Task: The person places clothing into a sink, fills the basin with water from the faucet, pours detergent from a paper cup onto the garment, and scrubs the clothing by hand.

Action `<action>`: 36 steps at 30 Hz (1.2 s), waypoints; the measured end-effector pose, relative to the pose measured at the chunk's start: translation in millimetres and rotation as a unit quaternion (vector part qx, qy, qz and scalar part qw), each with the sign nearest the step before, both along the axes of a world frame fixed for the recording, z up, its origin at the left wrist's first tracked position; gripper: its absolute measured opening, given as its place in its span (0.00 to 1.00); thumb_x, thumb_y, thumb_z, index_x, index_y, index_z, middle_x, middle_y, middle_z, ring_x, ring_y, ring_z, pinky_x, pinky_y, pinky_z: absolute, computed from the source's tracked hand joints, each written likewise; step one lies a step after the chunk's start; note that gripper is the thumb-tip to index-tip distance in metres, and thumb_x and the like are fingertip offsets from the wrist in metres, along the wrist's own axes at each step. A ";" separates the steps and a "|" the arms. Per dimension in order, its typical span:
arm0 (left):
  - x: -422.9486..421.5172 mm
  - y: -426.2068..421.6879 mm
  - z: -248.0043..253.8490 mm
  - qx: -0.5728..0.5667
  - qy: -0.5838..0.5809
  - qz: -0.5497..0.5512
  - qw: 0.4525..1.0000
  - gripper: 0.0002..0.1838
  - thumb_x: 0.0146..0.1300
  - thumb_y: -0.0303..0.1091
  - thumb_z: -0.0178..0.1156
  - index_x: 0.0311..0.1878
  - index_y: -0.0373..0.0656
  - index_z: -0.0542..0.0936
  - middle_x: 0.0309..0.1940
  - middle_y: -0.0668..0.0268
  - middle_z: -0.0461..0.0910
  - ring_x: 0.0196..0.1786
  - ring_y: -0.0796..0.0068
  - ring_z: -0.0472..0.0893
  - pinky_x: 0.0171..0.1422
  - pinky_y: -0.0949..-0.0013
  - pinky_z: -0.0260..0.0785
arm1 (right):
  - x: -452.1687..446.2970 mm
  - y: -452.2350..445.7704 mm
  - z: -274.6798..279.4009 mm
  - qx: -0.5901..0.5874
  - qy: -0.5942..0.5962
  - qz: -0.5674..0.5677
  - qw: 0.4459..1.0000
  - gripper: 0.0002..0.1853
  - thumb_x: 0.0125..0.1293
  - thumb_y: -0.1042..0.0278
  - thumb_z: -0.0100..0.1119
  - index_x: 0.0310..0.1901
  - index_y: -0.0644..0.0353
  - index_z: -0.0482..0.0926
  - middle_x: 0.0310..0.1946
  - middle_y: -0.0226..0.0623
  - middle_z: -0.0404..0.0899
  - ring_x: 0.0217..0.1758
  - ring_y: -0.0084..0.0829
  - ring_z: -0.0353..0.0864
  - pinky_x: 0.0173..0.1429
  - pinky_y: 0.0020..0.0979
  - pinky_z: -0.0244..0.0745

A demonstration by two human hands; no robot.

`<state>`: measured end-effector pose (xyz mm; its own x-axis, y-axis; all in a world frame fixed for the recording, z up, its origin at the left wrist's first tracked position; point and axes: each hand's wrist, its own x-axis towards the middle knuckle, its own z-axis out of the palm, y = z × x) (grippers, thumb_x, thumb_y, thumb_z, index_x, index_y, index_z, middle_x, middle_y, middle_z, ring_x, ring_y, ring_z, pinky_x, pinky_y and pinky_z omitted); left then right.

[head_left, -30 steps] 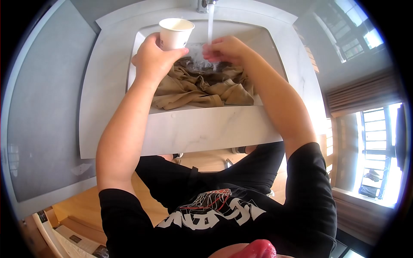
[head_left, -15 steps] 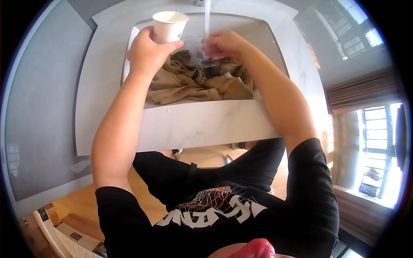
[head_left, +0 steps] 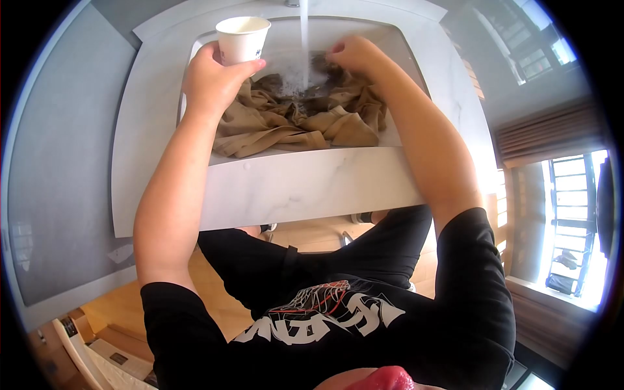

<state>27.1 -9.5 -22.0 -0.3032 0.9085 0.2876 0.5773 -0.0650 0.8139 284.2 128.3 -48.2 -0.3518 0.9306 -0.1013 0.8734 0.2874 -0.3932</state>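
My left hand (head_left: 218, 75) is wrapped around a white paper cup (head_left: 242, 42), held upright above the left side of the sink. The cup's inside looks pale, and I cannot tell whether it holds anything. Below lies a crumpled khaki-brown garment (head_left: 348, 127), with darker wet patches toward the tap. My right hand (head_left: 357, 55) is closed, palm down, over the sink's right side, its fingertips pinching a dark wet part of the garment. Between the hands a stream of water (head_left: 303, 45) falls onto the cloth and splashes.
The white sink (head_left: 400, 49) is set in a marbled counter (head_left: 312, 185), whose front edge faces my body. A tap (head_left: 292, 3) shows at the top edge. A grey panel (head_left: 65, 162) stands at left, and a window (head_left: 572, 214) is at right.
My right hand has moved out of the water stream, up and to the right, and taken hold of the garment, drawing part of it up. My left hand still holds the cup.
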 end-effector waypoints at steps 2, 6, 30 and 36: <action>0.3 0.5 -0.1 -0.001 0.004 0.002 1.000 0.35 0.42 0.48 0.78 0.52 0.38 0.79 0.47 0.62 0.85 0.50 0.69 0.83 0.58 0.67 0.72 | 1.6 2.3 -2.5 -0.026 -0.037 0.050 0.998 0.21 0.54 0.50 0.68 0.44 0.57 0.86 0.37 0.44 0.86 0.45 0.40 0.84 0.52 0.38 0.78; 0.5 -0.1 0.5 -0.001 0.004 0.001 1.000 0.35 0.42 0.48 0.78 0.51 0.37 0.79 0.47 0.61 0.85 0.50 0.69 0.83 0.58 0.67 0.72 | 5.6 -0.3 -8.4 -0.036 -0.061 0.102 0.992 0.31 0.50 0.53 0.74 0.54 0.62 0.81 0.48 0.47 0.84 0.52 0.42 0.82 0.56 0.38 0.77; -1.5 0.4 -0.6 -0.005 0.004 0.000 1.000 0.35 0.42 0.47 0.78 0.52 0.36 0.79 0.47 0.61 0.85 0.50 0.68 0.83 0.59 0.66 0.72 | 13.9 29.0 -35.9 -0.017 -0.093 -0.035 0.995 0.21 0.61 0.52 0.63 0.51 0.54 0.85 0.50 0.42 0.84 0.53 0.46 0.82 0.55 0.45 0.78; -2.5 1.2 -2.5 -0.004 0.007 -0.004 1.000 0.35 0.42 0.48 0.77 0.52 0.37 0.79 0.47 0.61 0.85 0.50 0.68 0.83 0.59 0.66 0.71 | 8.7 31.4 -44.6 -0.013 -0.147 -0.037 0.988 0.20 0.62 0.59 0.60 0.55 0.50 0.83 0.56 0.39 0.81 0.59 0.48 0.78 0.61 0.45 0.75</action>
